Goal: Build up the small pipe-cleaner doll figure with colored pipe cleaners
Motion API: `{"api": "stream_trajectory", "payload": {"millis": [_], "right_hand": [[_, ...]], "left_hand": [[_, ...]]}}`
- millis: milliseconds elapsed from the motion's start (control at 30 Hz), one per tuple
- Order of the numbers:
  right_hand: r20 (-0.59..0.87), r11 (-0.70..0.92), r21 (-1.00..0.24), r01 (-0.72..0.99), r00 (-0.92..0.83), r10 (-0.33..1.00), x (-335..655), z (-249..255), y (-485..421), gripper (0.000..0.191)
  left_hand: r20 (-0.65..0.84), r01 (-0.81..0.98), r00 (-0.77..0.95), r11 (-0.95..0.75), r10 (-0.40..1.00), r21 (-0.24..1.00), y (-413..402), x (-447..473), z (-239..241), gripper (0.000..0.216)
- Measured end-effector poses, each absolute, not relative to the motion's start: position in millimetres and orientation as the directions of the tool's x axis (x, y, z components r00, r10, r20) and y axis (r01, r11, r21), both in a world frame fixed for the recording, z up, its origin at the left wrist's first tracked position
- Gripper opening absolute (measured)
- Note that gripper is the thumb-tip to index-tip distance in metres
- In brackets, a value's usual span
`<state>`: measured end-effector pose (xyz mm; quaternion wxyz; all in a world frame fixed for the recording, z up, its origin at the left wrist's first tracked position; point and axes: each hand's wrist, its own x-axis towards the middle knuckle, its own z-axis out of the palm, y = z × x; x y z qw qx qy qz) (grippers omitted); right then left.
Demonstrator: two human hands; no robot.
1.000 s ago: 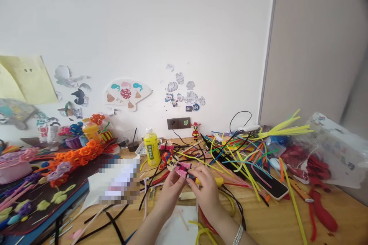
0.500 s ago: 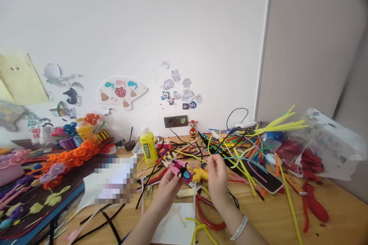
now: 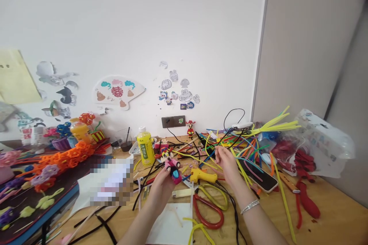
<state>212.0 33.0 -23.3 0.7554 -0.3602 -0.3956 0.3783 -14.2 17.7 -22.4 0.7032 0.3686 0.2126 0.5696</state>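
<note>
My left hand [image 3: 161, 185] is closed around a small pipe-cleaner doll [image 3: 171, 165] with a pink body, held upright above the wooden desk [image 3: 324, 218]. My right hand [image 3: 227, 160] reaches out over the heap of coloured pipe cleaners [image 3: 247, 149], its fingers pinched together at the strands; what they grip is too fine to make out. A silver bracelet [image 3: 249, 206] sits on that wrist. A yellow glue gun [image 3: 202, 176] lies between the two hands.
Red-handled scissors [image 3: 208, 214] and a white sheet [image 3: 172, 227] lie near me. A yellow bottle [image 3: 145, 147] stands behind the doll, a phone [image 3: 258, 176] lies under the strands, orange pipe-cleaner flowers [image 3: 66, 157] at the left, a plastic bag [image 3: 322, 141] at the right.
My right hand left the doll and moved right and away, to the pile of pipe cleaners. The left hand kept the doll and turned it upright. The view shifted slightly right.
</note>
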Motion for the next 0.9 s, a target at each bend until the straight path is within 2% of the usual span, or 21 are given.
{"api": "stream_trajectory", "payload": {"millis": [167,400,700,900], "right_hand": [[0.347,0.395,-0.876,-0.275,0.208,0.914,179,-19,21,0.028],[0.289,0.275,-0.945,-0.177,-0.058,0.956,140,-22,5,0.036],[0.303,0.291,-0.949,-0.123,-0.096,0.948,128,-22,-4,0.036],[0.304,0.293,-0.95,-0.111,-0.1,0.947,127,-20,-5,0.035]], "left_hand": [[0.119,-0.596,0.294,0.085,0.948,0.799,11,-12,-19,0.012],[0.123,-0.412,0.18,-0.038,0.976,0.91,6,-3,-18,0.026],[0.11,-0.354,0.147,-0.051,0.983,0.934,4,0,-17,0.031],[0.125,-0.335,0.224,-0.044,0.967,0.941,5,-2,-19,0.028]]}}
